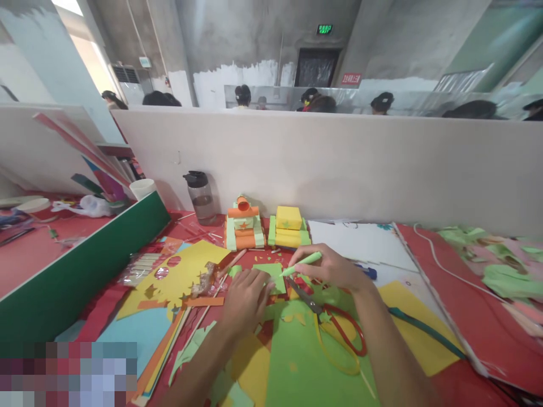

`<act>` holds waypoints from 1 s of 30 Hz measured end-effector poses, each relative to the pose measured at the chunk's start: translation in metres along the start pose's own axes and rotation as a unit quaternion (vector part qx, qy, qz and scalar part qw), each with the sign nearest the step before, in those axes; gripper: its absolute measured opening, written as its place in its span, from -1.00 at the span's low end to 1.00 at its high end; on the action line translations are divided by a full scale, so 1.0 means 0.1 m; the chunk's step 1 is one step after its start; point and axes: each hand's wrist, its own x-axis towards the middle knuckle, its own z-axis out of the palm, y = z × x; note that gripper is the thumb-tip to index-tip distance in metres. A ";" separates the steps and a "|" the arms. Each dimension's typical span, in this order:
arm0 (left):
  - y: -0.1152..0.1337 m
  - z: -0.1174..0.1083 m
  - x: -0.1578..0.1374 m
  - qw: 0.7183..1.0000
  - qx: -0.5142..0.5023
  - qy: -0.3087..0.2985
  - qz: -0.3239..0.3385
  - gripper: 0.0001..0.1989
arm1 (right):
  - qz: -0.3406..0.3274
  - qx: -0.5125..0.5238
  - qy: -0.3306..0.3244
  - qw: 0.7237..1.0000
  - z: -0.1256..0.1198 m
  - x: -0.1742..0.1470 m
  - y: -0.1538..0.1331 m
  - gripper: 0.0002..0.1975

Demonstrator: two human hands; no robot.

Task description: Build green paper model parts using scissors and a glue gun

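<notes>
My right hand [333,265] grips a light green pen [302,264], its tip pointing down and left at a small square of green paper [278,277]. At the left edge of that square, my left hand [248,294] holds it with bent fingers; part of the square is hidden beneath them. Scissors [311,304] with red and yellow handles lie slightly spread below my right hand, on a large green sheet [305,356]. Behind the hands stand two paper models, one orange and pale green [244,226], the other yellow and green [288,226].
Yellow paper with cut-outs [169,277] and paper strips [169,350] cover the left side. A water bottle [201,198] stands by the white partition [339,164]. White sheets [360,243] lie at the back right. A green divider [85,265] rises at left. People sit beyond the partition.
</notes>
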 end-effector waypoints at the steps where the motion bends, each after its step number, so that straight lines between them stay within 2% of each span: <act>1: 0.00 0.00 0.00 1.000 -0.001 -0.001 0.000 -0.73 | -0.005 0.000 0.000 1.000 0.01 0.00 0.00 -0.78; 5: 0.00 -0.01 -0.01 1.000 -0.008 -0.002 0.007 -0.75 | -0.014 -0.002 0.000 1.000 0.02 0.01 -0.02 -0.78; 10: -0.02 0.03 -0.01 1.000 -0.006 0.008 0.028 -0.77 | 0.008 -0.011 -0.019 1.000 0.03 0.03 0.01 -0.73; 17: -0.06 0.13 -0.03 0.996 -0.025 0.058 0.059 -0.77 | 0.022 -0.008 -0.033 0.999 0.14 0.08 -0.01 -0.68; 24: -0.07 0.19 -0.05 0.990 -0.038 0.104 0.091 -0.79 | 0.014 -0.015 -0.050 0.999 0.17 0.06 -0.12 -0.71; 30: -0.09 0.14 -0.04 0.989 -0.017 0.105 0.103 -0.79 | -0.007 0.013 -0.050 0.999 0.19 0.06 -0.15 -0.69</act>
